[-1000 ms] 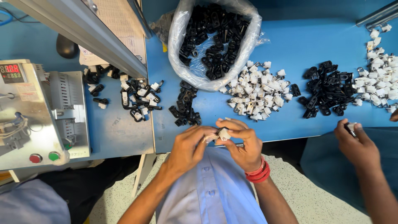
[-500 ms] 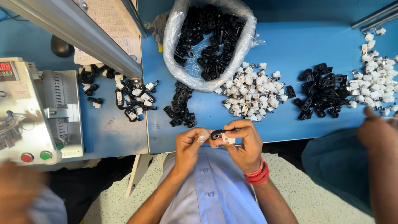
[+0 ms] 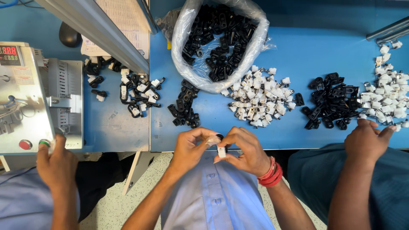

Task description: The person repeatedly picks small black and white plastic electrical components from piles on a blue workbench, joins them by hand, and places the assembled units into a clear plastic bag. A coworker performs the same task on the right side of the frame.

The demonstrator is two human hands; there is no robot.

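**Two Hands, One Little White Piece**

While the blue table [image 3: 272, 127] lies covered in small parts, the person in the light blue shirt [image 3: 213, 191] holds both hands close together at the near edge of it. The right hand [image 3: 245, 150] pinches a small white piece [image 3: 221, 151] between thumb and fingers, curled almost closed around it. The left hand [image 3: 192, 147] is curled too, with its fingertips touching a small black piece [image 3: 219, 137] right next to the white one. The two pieces are so close that I cannot tell if they are joined. Red bangles [image 3: 271, 172] sit on the right wrist.

Far from the hands, a clear plastic bag [image 3: 219, 42] full of black clips stands open. Just to its right is a pile of white clips [image 3: 260, 100], and farther right a pile of black clips [image 3: 332, 100]. A small heap of black clips [image 3: 184, 110] lies just beyond the left hand. On the left part of the table is a mixed bunch of black and white clips [image 3: 134, 93].

At the far left, another person's hand [image 3: 55, 164] rests by a grey machine [image 3: 25, 98] with red and green buttons. At the right, a different person's hand [image 3: 368, 138] touches the table edge near more white clips [image 3: 390, 98].
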